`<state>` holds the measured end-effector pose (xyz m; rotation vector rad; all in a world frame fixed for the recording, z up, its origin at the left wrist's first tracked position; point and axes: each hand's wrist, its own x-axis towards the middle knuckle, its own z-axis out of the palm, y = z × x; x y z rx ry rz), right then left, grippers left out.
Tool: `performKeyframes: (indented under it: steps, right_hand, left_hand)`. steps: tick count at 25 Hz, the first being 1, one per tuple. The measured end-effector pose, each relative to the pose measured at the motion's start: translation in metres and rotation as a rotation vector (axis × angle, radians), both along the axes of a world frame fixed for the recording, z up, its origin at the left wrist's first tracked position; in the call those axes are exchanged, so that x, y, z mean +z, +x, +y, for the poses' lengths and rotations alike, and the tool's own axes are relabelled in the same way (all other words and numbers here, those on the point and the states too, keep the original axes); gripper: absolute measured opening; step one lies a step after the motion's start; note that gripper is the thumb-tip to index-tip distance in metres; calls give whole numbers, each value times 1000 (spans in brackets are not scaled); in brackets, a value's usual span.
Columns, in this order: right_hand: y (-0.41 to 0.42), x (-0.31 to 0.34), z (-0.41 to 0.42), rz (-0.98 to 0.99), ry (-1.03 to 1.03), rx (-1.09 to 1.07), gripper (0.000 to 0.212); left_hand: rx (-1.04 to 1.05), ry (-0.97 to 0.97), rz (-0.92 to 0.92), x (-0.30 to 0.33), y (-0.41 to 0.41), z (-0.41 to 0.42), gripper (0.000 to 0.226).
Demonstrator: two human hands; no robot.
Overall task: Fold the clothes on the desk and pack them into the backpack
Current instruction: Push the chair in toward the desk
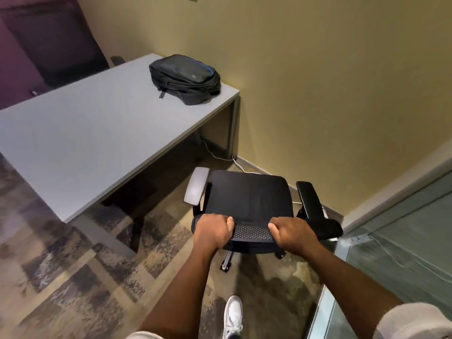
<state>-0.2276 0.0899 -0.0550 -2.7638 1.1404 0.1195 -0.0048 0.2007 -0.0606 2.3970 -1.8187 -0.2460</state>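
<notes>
Both hands curl over the top edge of the office chair's mesh backrest (252,231): the left hand (214,230) grips its left end, the right hand (292,232) its right end. From there the backpack (184,78) lies flat at about eleven o'clock, well apart, on the far right corner of the desk (97,133). Its long axis runs roughly ten to four. The left hand is nearer. No clothes show on the desk.

Backpacks: one black backpack (185,78) lay on the desk.
Desks: one grey desk (80,133).
Office chairs: one office chair (249,194).
Armrests: two.
Hands: two.
Shoes: one white shoe (233,314).
</notes>
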Motion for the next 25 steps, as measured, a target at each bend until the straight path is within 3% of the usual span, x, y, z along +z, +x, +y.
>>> performKeyframes:
  steps: [19, 25]
  right_hand:
    - [55, 20, -78, -43, 73, 348, 37]
    - [76, 13, -119, -68, 100, 483, 48]
  left_hand:
    - [473, 27, 29, 16, 0, -5, 44]
    - [569, -9, -17, 13, 6, -24, 42]
